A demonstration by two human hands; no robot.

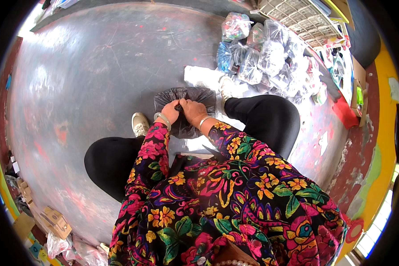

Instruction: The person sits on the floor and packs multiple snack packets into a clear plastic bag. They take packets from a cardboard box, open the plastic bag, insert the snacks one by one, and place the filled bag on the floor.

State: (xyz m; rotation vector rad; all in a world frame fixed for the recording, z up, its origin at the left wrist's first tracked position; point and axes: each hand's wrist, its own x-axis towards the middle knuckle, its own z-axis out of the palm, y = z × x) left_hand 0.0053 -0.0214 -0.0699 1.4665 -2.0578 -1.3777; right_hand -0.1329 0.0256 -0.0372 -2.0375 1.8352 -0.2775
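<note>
A black plastic bag [199,94] sits on the floor between my feet, filled out and gathered at its top. My left hand [170,111] and my right hand [193,111] meet over it, both closed on the twisted neck of the bag. A dark tuft of the plastic pokes out between the fingers. What the bag contains is hidden. Bangles circle both wrists, and my floral sleeves come in from below.
Several filled clear plastic bags [270,57] are heaped ahead on the right, below a wire crate [297,20]. A white sheet [202,76] lies near my right shoe. Cardboard boxes [55,221] and plastic bags [82,252] stand at the lower left. Grey floor [97,66] stretches left.
</note>
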